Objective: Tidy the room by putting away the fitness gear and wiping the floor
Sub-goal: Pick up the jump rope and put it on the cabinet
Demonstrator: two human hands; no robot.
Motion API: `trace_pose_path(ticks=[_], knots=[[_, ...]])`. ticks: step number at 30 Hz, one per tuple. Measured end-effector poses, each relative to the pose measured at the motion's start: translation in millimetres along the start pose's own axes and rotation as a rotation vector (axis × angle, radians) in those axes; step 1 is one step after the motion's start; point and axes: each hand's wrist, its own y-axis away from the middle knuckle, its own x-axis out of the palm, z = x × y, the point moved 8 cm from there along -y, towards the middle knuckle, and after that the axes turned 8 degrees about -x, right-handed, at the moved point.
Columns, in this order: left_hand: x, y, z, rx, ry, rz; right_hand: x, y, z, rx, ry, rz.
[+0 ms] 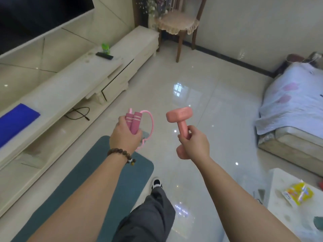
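Note:
My left hand (123, 135) grips both handles of a pink jump rope (133, 123), whose thin pink cord loops out to the right and hangs below my fist. My right hand (194, 142) holds a salmon-pink dumbbell (180, 116) by its bar, one head up and forward, the other head poking out under my palm. Both hands are raised above the glossy white tiled floor (209, 102). A teal exercise mat (83, 186) lies unrolled on the floor under my left forearm.
A long cream TV cabinet (73, 88) runs along the left, carrying a blue cloth (15, 123), a black remote and a green item. A black cable lies beneath it. A wooden chair (176, 23) stands far ahead. A covered sofa (293, 102) is at right, a white table (279, 198) at lower right.

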Motion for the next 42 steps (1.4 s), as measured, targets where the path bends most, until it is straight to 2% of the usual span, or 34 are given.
trace_pose_path(ticks=[8,16,27,33,42], knots=[[26.4,-146.0,-120.6,0.016,0.055,0.022,-57.9,-184.8,42.2,-0.004,-0.053,-0.048],[85.2,-263.9,-240.6,0.097,0.065,-0.037,-100.2,-347.1,36.4,-0.006,-0.157,-0.087],[192.7,-429.1,-396.4,-0.021,0.066,-0.144,-182.7,-633.9,12.0,-0.095,-0.093,-0.016],[216.2,-502.0,-441.8,-0.067,0.093,-0.196,-188.8,-750.1,33.4,-0.152,-0.140,0.006],[214.8,-649.8,-452.9,-0.169,0.119,-0.279,-128.5,-897.4,86.7,-0.198,-0.124,0.109]])
